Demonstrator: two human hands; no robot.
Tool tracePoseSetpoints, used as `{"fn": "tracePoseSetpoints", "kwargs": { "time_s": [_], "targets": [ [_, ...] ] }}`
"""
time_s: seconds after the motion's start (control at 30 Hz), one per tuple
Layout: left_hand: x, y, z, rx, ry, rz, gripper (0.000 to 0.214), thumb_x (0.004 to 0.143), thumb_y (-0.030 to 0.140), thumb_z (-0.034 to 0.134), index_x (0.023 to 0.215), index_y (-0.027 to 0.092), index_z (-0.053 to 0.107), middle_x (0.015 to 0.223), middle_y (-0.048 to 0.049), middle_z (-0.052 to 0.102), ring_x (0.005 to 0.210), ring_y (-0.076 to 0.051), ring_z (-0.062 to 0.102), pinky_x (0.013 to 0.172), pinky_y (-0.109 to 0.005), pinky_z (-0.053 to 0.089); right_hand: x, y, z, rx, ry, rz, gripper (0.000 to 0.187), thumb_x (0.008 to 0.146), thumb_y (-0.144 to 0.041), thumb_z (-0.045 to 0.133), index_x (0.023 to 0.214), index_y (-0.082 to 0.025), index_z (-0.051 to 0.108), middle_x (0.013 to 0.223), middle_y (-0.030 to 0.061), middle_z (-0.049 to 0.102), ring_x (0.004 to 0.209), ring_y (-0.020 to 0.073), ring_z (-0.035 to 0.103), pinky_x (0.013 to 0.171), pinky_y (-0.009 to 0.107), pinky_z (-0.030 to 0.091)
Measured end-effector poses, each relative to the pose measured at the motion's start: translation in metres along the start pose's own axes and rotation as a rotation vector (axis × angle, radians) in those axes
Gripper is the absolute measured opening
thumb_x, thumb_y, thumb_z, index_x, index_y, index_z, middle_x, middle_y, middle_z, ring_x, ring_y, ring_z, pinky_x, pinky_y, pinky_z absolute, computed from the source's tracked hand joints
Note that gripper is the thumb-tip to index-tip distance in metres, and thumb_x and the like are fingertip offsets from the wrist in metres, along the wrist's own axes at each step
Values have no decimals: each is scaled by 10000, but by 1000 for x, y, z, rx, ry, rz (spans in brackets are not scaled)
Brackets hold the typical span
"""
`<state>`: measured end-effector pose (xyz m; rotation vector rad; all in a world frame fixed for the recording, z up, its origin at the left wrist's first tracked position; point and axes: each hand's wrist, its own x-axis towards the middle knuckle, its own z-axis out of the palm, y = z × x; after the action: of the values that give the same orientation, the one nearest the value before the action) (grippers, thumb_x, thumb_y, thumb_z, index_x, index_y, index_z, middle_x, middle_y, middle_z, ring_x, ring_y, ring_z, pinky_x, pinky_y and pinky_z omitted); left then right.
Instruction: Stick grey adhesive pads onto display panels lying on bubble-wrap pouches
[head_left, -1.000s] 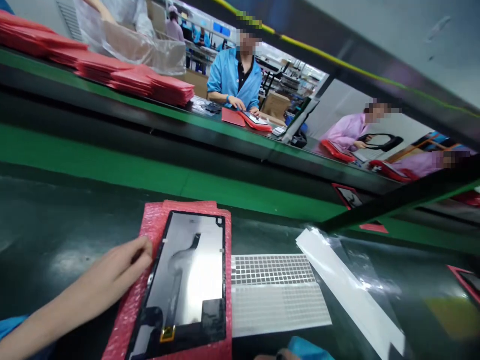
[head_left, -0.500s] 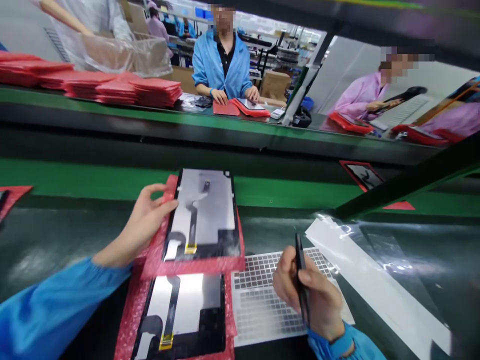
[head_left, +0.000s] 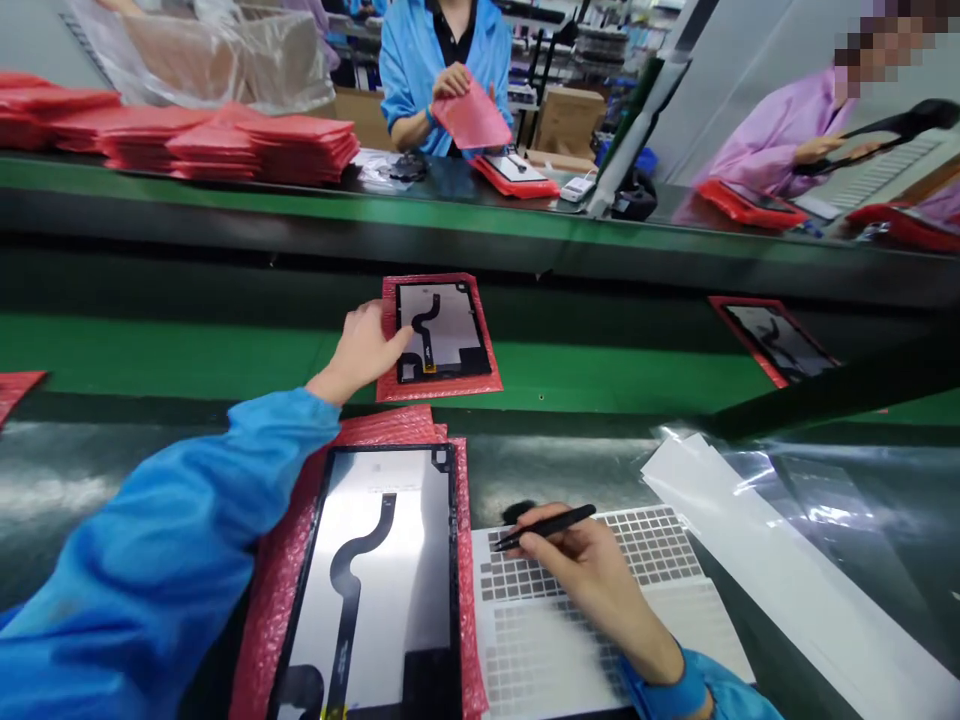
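Observation:
My left hand (head_left: 366,350) reaches forward over the green strip. Its thumb lies on the left edge of a display panel (head_left: 454,325) backed by a red bubble-wrap sheet, and the other fingers are partly hidden behind it. Nearer to me, a second display panel (head_left: 401,590) with a curved dark flex cable rests on a stack of red bubble wrap (head_left: 277,600). My right hand (head_left: 585,570) is closed on black tweezers (head_left: 551,525), tips pointing left. They are above a white sheet of small grey square stickers (head_left: 664,540).
White paper strips (head_left: 795,590) and clear film (head_left: 832,500) lie at the right. Another panel on red wrap (head_left: 780,335) sits farther right, past a dark slanting bar (head_left: 825,390). Stacks of red bags (head_left: 300,145) line the raised shelf. Co-workers sit behind it; one in blue (head_left: 416,80) lifts a red sheet.
My left hand has carried the upper panel and its wrap forward onto the green strip, uncovering the panel below. My right hand has turned the tweezers from upright to nearly level.

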<state>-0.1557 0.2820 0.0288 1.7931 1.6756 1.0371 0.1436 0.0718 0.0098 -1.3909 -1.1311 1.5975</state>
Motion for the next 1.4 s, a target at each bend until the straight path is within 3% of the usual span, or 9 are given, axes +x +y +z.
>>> {"fn": "tracePoseSetpoints", "kwargs": {
  "time_s": [0.1, 0.17, 0.23, 0.37, 0.6, 0.8, 1.03, 1.2, 1.4],
  "targets": [
    [-73, 21, -18, 72, -102, 143, 290, 972, 301, 599, 1214, 143, 625, 1259, -124, 656, 1174, -266, 594, 1036, -438, 473, -3, 2, 3, -151, 21, -17, 242, 882, -415, 805, 962, -194, 746, 851, 70, 829, 803, 260, 815, 754, 366, 617],
    [-136, 35, -23, 82, -285, 232, 165, 993, 307, 566, 1053, 206, 682, 981, -33, 717, 873, -193, 671, 802, -332, 551, -4, 3, 5, -199, 22, -28, 234, 890, -423, 789, 927, -198, 736, 823, 66, 822, 785, 262, 815, 720, 357, 617],
    [-196, 44, -23, 148, -479, 400, 213, 1046, 262, 466, 1129, 210, 655, 903, -18, 723, 725, -167, 681, 644, -293, 553, -4, 3, 6, -246, 20, -40, 227, 889, -421, 783, 912, -200, 733, 794, 60, 815, 759, 262, 812, 684, 348, 615],
    [-264, 45, -12, 372, -353, 621, 280, 1043, 206, 390, 1233, 112, 573, 953, -104, 747, 779, -247, 735, 593, -355, 605, -4, 4, 9, -327, 34, -76, 210, 891, -406, 772, 917, -199, 745, 813, 64, 813, 748, 260, 808, 676, 346, 621],
    [-262, 39, -5, 510, -396, 624, 398, 989, 220, 466, 1346, 47, 497, 1005, -148, 725, 845, -299, 732, 598, -400, 631, -3, 1, 10, -418, 40, -90, 222, 899, -425, 764, 898, -203, 754, 728, 58, 806, 696, 254, 789, 639, 342, 608],
    [-248, 47, -5, 503, -614, 511, 542, 945, 324, 589, 1403, 50, 495, 1011, -128, 731, 802, -285, 725, 644, -439, 641, -2, -1, 5, -128, 51, -52, 256, 855, -441, 837, 886, -199, 756, 814, 59, 820, 728, 248, 816, 703, 334, 644],
    [-245, 43, 6, 591, -597, 560, 751, 859, 538, 721, 1379, 28, 538, 916, -146, 743, 696, -291, 712, 557, -411, 614, 23, -16, 31, 21, 22, -111, 226, 902, -412, 807, 924, -203, 725, 813, 50, 811, 668, 211, 810, 662, 309, 665],
    [-251, 30, 11, 578, -510, 639, 770, 922, 665, 591, 1371, 43, 531, 839, -104, 719, 670, -271, 688, 526, -365, 569, 37, -9, 41, 52, -27, -154, 183, 937, -393, 772, 913, -216, 732, 796, 34, 783, 673, 188, 788, 634, 278, 662],
    [-250, 30, 8, 498, -433, 639, 576, 1046, 515, 394, 1335, 40, 542, 930, -107, 719, 793, -256, 708, 549, -334, 555, 35, -5, 39, 17, -33, -138, 100, 945, -349, 763, 934, -250, 758, 849, 26, 756, 752, 204, 787, 700, 314, 682]
  ]
}}
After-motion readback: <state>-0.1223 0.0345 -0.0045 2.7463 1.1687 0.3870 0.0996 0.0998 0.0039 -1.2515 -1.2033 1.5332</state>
